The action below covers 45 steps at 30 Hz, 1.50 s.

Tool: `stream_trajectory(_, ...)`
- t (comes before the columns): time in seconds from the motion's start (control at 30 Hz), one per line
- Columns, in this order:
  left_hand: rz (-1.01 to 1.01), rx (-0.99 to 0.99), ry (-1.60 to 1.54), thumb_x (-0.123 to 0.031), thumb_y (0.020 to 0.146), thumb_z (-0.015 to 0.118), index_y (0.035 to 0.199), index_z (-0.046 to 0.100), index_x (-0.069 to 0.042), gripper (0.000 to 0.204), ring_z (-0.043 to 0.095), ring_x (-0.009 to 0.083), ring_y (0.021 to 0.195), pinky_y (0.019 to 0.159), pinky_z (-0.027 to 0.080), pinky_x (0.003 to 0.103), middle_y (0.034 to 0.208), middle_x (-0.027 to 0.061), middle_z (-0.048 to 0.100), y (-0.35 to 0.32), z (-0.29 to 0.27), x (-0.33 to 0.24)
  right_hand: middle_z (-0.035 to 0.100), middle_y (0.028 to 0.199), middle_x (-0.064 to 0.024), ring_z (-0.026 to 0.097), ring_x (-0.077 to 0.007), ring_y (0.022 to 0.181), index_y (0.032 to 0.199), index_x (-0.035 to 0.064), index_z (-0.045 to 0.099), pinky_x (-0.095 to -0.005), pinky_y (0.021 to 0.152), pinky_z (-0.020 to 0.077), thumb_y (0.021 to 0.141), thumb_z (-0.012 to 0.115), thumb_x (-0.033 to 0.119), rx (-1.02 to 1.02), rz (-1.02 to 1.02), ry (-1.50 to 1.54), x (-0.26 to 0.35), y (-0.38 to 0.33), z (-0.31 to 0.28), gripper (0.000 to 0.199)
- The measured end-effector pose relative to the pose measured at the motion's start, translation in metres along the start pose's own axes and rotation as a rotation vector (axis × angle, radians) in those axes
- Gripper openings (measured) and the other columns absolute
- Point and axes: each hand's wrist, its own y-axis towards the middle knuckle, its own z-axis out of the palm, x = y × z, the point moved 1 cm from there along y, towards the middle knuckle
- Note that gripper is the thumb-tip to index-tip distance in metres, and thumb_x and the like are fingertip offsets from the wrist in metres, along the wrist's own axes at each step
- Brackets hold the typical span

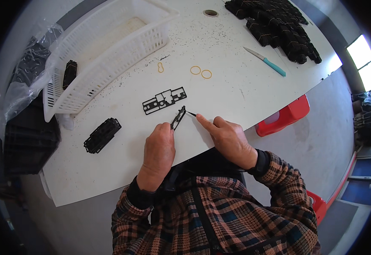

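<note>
My left hand (159, 149) pinches a small flat black plastic frame piece (178, 117) and holds it upright just above the white table (236, 93). My right hand (228, 138) grips a thin black sliver (191, 113) at its fingertip, touching the piece's upper end. A larger flat black plastic frame (164, 100) lies on the table just beyond both hands. A stacked bundle of the same black frames (102, 135) rests to the left of my left hand.
A white slotted plastic basket (109, 51) stands at the back left with a black bundle (69, 74) inside. Three yellow rubber bands (195, 70) lie mid-table. A teal-handled knife (265, 61) and several black bundles (279, 27) lie back right. Red stools (285, 117) stand under the table's edge.
</note>
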Motion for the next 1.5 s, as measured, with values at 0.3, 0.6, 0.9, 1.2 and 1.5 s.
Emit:
stream_trajectory(0.3, -0.008, 0.005, -0.001, -0.002, 0.091, 0.055, 0.087, 0.049, 0.001, 0.008, 0.060, 0.0408, 0.072, 0.062, 0.050, 0.045, 0.085, 0.0202, 0.058, -0.001, -0.002, -0.004, 0.052, 0.084, -0.0069, 0.060, -0.0225, 0.069, 0.141, 0.0094, 0.043, -0.0339, 0.060, 0.0507, 0.076, 0.060, 0.000, 0.065, -0.027, -0.035, 0.000, 0.003, 0.004, 0.068)
stream_trajectory(0.6, -0.004, -0.001, 0.042, -0.001, 0.090, 0.054, 0.087, 0.049, 0.001, 0.006, 0.061, 0.0406, 0.072, 0.063, 0.052, 0.044, 0.085, 0.0200, 0.058, 0.000, 0.002, -0.006, 0.054, 0.077, -0.0078, 0.059, -0.0230, 0.064, 0.136, 0.0114, 0.052, -0.0332, 0.060, 0.0517, 0.076, 0.064, -0.001, 0.026, 0.034, 0.006, 0.005, 0.007, 0.009, 0.063)
stream_trajectory(0.9, 0.011, -0.018, 0.074, 0.000, 0.089, 0.054, 0.086, 0.050, 0.001, 0.006, 0.061, 0.0399, 0.072, 0.062, 0.052, 0.044, 0.085, 0.0197, 0.058, -0.001, 0.003, -0.003, 0.053, 0.072, -0.0098, 0.057, -0.0255, 0.059, 0.134, 0.0134, 0.055, -0.0348, 0.057, 0.0500, 0.080, 0.063, 0.001, -0.004, 0.048, 0.070, 0.000, 0.001, 0.003, 0.056)
stream_trajectory(1.2, 0.012, -0.021, 0.075, 0.002, 0.087, 0.054, 0.086, 0.049, 0.001, 0.005, 0.061, 0.0402, 0.071, 0.062, 0.052, 0.044, 0.084, 0.0195, 0.057, -0.002, 0.002, -0.005, 0.053, 0.076, -0.0085, 0.058, -0.0246, 0.060, 0.135, 0.0138, 0.053, -0.0344, 0.058, 0.0508, 0.078, 0.062, -0.001, -0.009, 0.030, 0.002, 0.006, 0.003, 0.004, 0.060)
stream_trajectory(1.5, 0.010, -0.039, 0.069, 0.002, 0.087, 0.055, 0.084, 0.048, 0.001, 0.007, 0.059, 0.0410, 0.072, 0.062, 0.051, 0.045, 0.082, 0.0195, 0.057, -0.001, 0.004, -0.001, 0.053, 0.072, -0.0086, 0.056, -0.0249, 0.056, 0.132, 0.0125, 0.056, -0.0350, 0.056, 0.0501, 0.082, 0.061, -0.001, -0.043, 0.038, 0.112, 0.000, 0.004, 0.015, 0.052)
